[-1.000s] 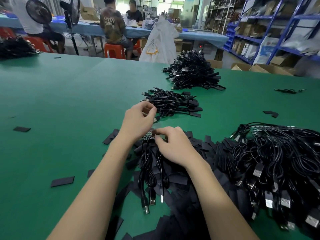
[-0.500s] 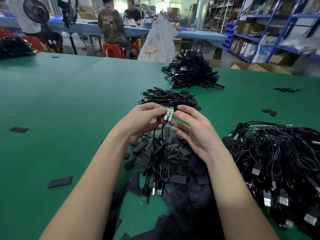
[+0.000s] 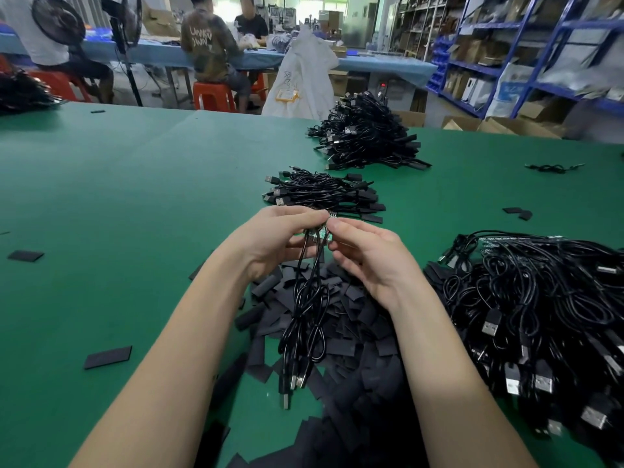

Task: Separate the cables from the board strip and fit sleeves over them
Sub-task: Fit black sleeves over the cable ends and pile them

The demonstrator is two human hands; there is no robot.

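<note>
A small green board strip (image 3: 325,231) is pinched between my left hand (image 3: 280,236) and my right hand (image 3: 368,255), held above the green table. Several black USB cables (image 3: 305,319) hang from the strip, their plugs (image 3: 297,383) trailing down to the table. Below my hands lies a heap of flat black sleeves (image 3: 341,319). My fingers hide most of the strip.
A large tangle of black cables on strips (image 3: 547,319) lies at the right. Two piles of sleeved cables (image 3: 324,195) (image 3: 368,136) sit farther back. Loose sleeves (image 3: 108,357) (image 3: 25,255) dot the table (image 3: 118,197). People sit at a blue bench behind.
Both hands lifted the strip with its cables off the sleeve heap and raised it; my right hand closed its fingertips on the strip's edge.
</note>
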